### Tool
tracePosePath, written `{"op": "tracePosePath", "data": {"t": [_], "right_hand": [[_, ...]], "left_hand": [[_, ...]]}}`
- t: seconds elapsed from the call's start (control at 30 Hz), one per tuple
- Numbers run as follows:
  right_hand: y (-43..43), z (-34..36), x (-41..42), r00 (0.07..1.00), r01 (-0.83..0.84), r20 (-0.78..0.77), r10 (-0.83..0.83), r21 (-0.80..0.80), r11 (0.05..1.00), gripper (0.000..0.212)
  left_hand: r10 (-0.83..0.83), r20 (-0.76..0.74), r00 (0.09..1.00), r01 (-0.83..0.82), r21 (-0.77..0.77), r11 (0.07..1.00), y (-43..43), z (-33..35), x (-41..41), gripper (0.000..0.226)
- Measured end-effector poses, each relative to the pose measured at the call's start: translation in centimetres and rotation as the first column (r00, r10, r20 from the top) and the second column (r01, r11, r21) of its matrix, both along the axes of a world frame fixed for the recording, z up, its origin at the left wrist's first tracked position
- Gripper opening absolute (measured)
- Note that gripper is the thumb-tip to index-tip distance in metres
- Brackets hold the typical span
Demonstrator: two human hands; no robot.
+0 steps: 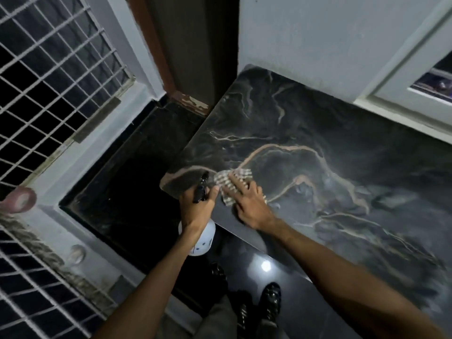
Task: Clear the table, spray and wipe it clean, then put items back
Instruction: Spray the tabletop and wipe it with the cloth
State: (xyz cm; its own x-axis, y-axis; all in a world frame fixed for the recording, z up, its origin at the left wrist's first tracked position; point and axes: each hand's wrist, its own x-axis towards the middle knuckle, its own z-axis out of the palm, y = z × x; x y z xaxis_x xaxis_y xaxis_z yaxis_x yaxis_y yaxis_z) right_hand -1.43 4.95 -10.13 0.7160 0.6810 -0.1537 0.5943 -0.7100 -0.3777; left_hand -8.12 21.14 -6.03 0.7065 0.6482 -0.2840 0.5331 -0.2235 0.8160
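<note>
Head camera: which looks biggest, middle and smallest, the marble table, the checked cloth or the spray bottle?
1. Marble table, by far the largest.
2 and 3. Spray bottle and checked cloth look alike; the hands hide parts of both, so I can't rank them.

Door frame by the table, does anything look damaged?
Yes. The brown door frame has chipped, peeling paint at its base, just left of the marble table. Nothing else stands out.
</note>
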Motion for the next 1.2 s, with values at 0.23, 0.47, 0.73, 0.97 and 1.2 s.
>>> {"op": "tracePosePath", "data": {"t": [0.23, 0.47, 0.73, 0.97, 1.2], "right_hand": [[-18.3, -0.1, -1.1, 0.806, 0.590, -0.023, -0.591, -0.046, 0.806, 0.069], [-27.7, -0.3, -5.6, 0.611, 0.791, -0.034, -0.791, -0.012, 0.612, 0.065], [-23.9, -0.7, -5.1, 0.749, 0.662, -0.050, -0.660, 0.064, 0.747, 0.066], [-15.2, 0.1, -1.2, 0.644, 0.765, -0.125, -0.755, 0.083, 0.639, 0.067], [-3.9, -0.2, 2.3, 0.694, 0.718, -0.128, -0.708, 0.049, 0.694, 0.067]], "left_hand": [[-0.213, -0.061, 0.975, 0.214, 0.002, 0.977, -11.9, 0.4, -1.2, 0.048], [-0.350, -0.076, 0.934, 0.345, -0.069, 0.936, -21.8, 0.5, -3.4, 0.041], [-0.398, -0.021, 0.917, 0.398, -0.005, 0.917, -21.7, 1.0, -3.3, 0.045], [-0.372, 0.081, 0.925, 0.374, -0.005, 0.927, -14.6, 1.0, -0.2, 0.049], [-0.335, 0.090, 0.938, 0.334, 0.023, 0.942, -4.2, 1.2, 1.2, 0.047]]}}
